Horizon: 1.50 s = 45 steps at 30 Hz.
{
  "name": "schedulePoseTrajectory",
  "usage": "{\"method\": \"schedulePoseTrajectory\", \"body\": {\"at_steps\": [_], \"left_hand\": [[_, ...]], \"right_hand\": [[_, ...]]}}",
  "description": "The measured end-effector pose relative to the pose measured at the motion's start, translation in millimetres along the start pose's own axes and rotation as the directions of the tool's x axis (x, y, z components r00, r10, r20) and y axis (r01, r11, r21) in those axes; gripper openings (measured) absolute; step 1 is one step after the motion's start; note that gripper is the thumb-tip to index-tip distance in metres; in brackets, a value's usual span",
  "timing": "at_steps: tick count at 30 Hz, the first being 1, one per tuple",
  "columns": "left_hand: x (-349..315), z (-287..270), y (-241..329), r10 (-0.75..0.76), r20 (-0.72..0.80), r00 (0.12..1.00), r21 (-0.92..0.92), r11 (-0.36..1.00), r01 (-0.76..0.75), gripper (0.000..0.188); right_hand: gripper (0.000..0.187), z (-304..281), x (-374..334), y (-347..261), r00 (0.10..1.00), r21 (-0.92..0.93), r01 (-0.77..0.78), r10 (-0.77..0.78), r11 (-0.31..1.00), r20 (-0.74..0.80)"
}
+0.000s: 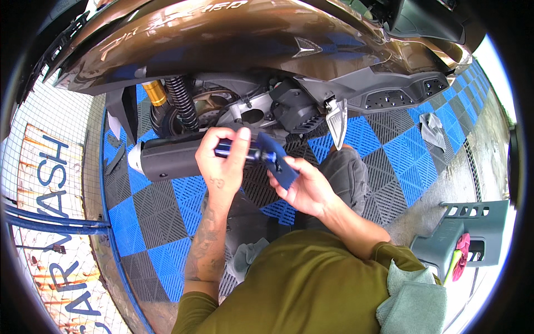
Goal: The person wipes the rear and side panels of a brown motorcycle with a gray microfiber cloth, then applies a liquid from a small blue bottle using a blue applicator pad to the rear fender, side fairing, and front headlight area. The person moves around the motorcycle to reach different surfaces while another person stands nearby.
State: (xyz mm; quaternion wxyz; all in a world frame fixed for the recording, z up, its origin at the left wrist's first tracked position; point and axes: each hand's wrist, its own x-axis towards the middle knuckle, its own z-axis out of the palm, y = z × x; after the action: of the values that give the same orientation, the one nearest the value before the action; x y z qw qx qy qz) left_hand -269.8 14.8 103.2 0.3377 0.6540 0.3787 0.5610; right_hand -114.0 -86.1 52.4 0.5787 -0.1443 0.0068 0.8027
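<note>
My left hand [221, 167] is closed around a small dark blue bottle [251, 153], which lies sideways with its tip pointing right. That tip meets a flat dark blue piece [286, 175], either a cloth or an applicator pad; I cannot tell which. The fingers of my right hand [307, 189] pinch this piece by its lower right edge. Both hands are in front of a bronze-brown scooter [250, 47], just above and right of its black exhaust muffler [175, 158]. My palm hides part of the bottle.
A silver folded-out footrest [336, 125] juts from the scooter. Blue and black floor tiles [403, 167] lie below, with a grey cloth [432, 131] on them. A green plastic stool [439, 236] stands at right, bearing a pink cloth [461, 256]. Green cloths [414, 306] hang at my side.
</note>
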Motion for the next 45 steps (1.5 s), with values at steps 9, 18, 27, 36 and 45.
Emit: {"method": "schedulePoseTrajectory", "body": {"at_steps": [9,18,27,36,45], "left_hand": [[-59.6,-36.8,-97.8,-0.197,0.618,0.761,-0.784,-0.225,0.579,0.053],[-90.8,-58.1,-106.5,-0.28,0.534,0.798,-0.806,0.117,0.581,0.054],[-84.6,-55.8,-100.2,-0.151,0.508,0.848,-0.798,0.289,0.529,0.081],[-79.5,-100.6,-88.0,-0.125,0.507,0.853,-0.805,0.283,0.521,0.075],[-132.8,-14.9,-98.4,-0.309,0.776,0.55,-0.502,0.225,0.835,0.046]], "right_hand": [[0.034,64.1,-5.5,-148.8,0.44,-0.638,0.758,-0.828,0.136,0.346],[0.033,143.3,80.4,-132.4,-0.258,-0.469,0.164,-0.497,-0.868,0.829],[0.037,159.5,105.5,-104.7,-0.109,-0.31,0.037,-0.313,-0.95,0.944],[0.042,72.5,83.5,-149.0,-0.355,-0.688,0.184,-0.7,-0.702,0.619],[0.015,228.2,169.1,2.4,-0.098,-0.111,0.023,-0.112,-0.994,0.989]]}}
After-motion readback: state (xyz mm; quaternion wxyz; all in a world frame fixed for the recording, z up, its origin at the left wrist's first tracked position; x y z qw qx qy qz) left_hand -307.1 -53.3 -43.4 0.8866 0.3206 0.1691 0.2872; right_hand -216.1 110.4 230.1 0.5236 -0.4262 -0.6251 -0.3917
